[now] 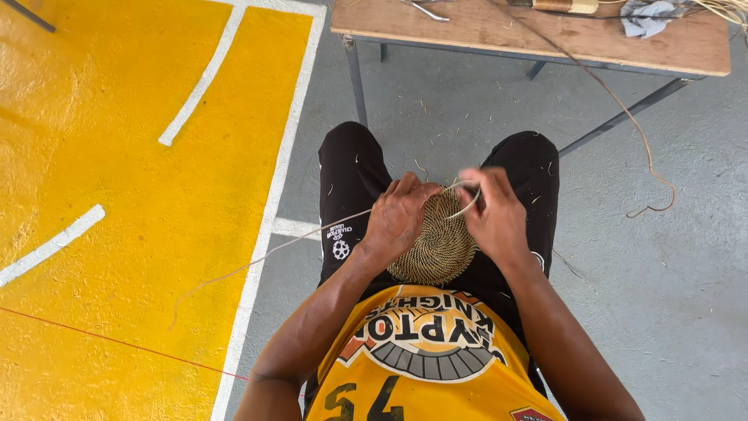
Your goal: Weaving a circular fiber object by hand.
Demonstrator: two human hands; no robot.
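**While seated, both hands on a coiled woven disc in the lap**

Seen from above: a round, flat woven disc [440, 248] of tan coiled fibre, resting in the lap between two thighs in black shorts [351, 175], just above the hem of a yellow jersey [425, 366]. Left hand [399, 218] closed over the disc's left edge, fingers curled across the top rim, gripping the weave. Right hand [495, 214] pressed to the disc's right edge, fingers pinched narrow round a pale strand [467, 204] that arcs over the top of the coil; fingertips slightly blurred, so exact pinch hard to make out. Running leftward from under the left hand, a long thin fibre [257, 257] trailing across the thigh and out over the floor, ending on the yellow painted floor [117, 195] with its white lines.

Beyond the knees, grey concrete floor [662, 296] sprinkled with short fibre scraps. Farther off, a wooden table [483, 27] on metal legs, well apart from the hands. On it, a crumpled grey cloth [647, 15], a spool-like bundle [565, 6] at the picture's top edge and a metal tool [425, 11], only partly in view. Hanging from the table, a brownish cord [623, 109] curling down to the concrete at the right
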